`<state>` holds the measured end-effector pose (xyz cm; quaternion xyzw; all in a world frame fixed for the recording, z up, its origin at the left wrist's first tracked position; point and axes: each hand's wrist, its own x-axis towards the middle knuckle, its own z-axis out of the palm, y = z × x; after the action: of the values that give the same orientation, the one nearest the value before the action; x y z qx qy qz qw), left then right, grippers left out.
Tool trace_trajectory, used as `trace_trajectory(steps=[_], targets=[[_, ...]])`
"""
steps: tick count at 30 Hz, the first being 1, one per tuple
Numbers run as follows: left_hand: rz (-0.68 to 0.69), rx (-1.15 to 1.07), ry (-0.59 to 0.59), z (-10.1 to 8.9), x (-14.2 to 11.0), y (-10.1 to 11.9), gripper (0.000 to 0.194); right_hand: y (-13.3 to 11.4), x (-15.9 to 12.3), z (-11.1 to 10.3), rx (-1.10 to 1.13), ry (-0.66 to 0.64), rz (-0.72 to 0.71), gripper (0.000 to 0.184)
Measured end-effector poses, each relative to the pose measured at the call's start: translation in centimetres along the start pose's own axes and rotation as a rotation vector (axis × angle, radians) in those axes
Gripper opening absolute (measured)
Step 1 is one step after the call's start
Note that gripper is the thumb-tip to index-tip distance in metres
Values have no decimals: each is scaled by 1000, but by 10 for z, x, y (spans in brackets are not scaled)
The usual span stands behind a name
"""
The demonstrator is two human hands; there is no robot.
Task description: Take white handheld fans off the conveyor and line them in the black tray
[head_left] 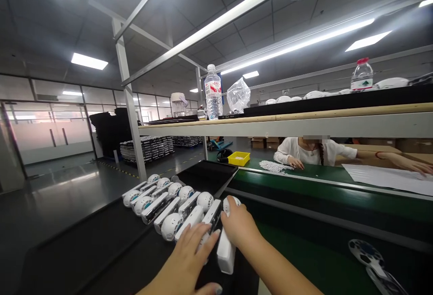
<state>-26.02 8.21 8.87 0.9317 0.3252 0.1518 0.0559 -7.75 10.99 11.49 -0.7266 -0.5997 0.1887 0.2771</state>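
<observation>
White fan (226,241) under right hand (238,227), left hand (189,252) probably touching row

Factory assembly line, green conveyor belt (304,193), stacked trays (149,148), rows of handheld fans (169,205)

Water bottle (213,92), plastic bag (238,95) on shelf; yellow bin (238,158) beyond.
</observation>
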Motion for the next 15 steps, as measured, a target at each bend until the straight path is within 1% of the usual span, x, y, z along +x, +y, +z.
trace_trajectory(steps=[2,3,5,6,7,9,11,12,13,15], targets=[[-33,17,-25,5,9,8,82,-6,2,4,-49,-7,27,45],[-75,55,-26,8,14,12,81,-8,2,6,-65,-22,38,43],[-134,172,2,17,19,14,72,-11,0,7,-82,-51,37,37],[-122,243,32,21,20,12,66,-10,0,6,-88,-55,24,35],[-75,315,66,26,19,9,63,-7,-1,3,-91,-48,4,34],[71,442,125,33,15,-2,60,9,2,-6,-99,0,-26,34],[187,542,189,35,11,-11,59,41,8,-18,-117,74,3,35],[219,579,219,33,10,-14,58,64,12,-25,-134,113,45,36],[244,611,245,31,9,-16,57,91,15,-31,-164,147,113,37],[292,675,287,25,10,-16,54,154,17,-37,-239,180,291,40]])
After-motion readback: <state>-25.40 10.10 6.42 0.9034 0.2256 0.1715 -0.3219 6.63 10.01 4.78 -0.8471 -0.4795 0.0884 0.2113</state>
